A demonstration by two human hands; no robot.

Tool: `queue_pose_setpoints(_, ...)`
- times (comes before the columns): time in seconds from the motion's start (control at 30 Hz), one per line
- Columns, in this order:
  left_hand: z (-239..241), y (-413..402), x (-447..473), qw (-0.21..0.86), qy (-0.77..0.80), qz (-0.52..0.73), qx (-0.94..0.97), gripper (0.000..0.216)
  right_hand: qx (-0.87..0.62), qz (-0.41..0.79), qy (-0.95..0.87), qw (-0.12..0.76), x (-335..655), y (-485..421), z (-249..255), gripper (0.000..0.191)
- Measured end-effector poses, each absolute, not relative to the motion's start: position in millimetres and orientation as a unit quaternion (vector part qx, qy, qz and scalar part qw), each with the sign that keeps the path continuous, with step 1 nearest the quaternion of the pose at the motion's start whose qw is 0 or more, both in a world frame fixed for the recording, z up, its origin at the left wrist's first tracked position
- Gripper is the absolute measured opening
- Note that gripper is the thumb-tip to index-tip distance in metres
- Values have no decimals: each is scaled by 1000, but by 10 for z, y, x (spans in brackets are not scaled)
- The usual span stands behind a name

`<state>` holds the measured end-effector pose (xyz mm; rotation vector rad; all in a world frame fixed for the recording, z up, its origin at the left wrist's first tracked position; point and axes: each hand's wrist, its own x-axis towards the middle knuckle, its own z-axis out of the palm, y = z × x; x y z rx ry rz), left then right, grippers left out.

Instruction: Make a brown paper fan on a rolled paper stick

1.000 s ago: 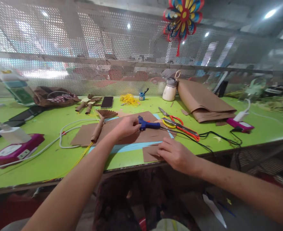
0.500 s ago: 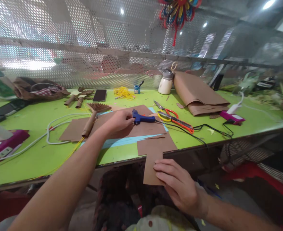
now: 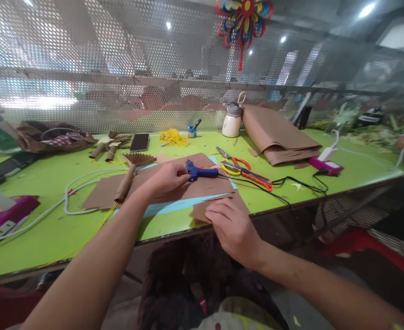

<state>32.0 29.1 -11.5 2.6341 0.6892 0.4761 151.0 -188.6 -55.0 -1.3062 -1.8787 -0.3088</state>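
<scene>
My left hand [image 3: 166,178] rests on a large brown paper sheet [image 3: 202,187] in the middle of the green table [image 3: 51,224]. Its fingers are curled at the back end of a blue glue gun [image 3: 201,173] that lies on that sheet. My right hand [image 3: 232,228] lies at the table's front edge, fingers down on a smaller brown paper piece [image 3: 202,211], most of which it hides. A light blue paper strip [image 3: 167,206] lies under the brown sheets.
Orange and yellow scissors [image 3: 246,170] and a black cord [image 3: 291,185] lie right of the glue gun. Folded brown paper [image 3: 279,135], a white jar [image 3: 232,120], a phone [image 3: 139,142], yellow shreds [image 3: 172,136], a paper fan roll [image 3: 129,173] and a white cable [image 3: 71,195] lie around. A perforated metal screen [image 3: 119,68] backs the table.
My right hand pulled the small brown piece off the front edge toward me, then brought it back onto the table. My left hand stayed at the glue gun.
</scene>
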Motion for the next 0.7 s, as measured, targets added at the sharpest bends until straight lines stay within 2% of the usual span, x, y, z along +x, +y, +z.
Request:
queue_pose_setpoints(0.2, -3, 286, 249, 187, 261, 143, 936, 30, -559, -109, -772, 283, 1491, -1436, -452, 25)
queue_pose_setpoints(0.33, 81, 303, 202, 211, 224, 90, 947, 32, -522, -10, -808, 272, 1571, -1418, -307, 14)
queue_pose_setpoints(0.4, 102, 283, 191, 214, 219, 54, 950, 33, -515, 17, -811, 278, 1710, -1538, -231, 33)
queue_pose_setpoints(0.47, 114, 242, 192, 203, 217, 26, 954, 36, -522, 18, -809, 268, 1904, -1715, -186, 35)
queue_pose_setpoints(0.53, 127, 192, 200, 188, 214, 5, 959, 37, -543, 4, -810, 222, 2106, -1903, -196, 31)
queue_pose_setpoints(0.6, 139, 144, 210, 180, 214, -9, 960, 36, -554, -18, -814, 172, 2266, -2058, -272, 37)
queue_pose_setpoints(0.7, 156, 97, 221, 177, 220, -21, 959, 35, -544, -80, -819, 165, 2391, -2182, -453, 38)
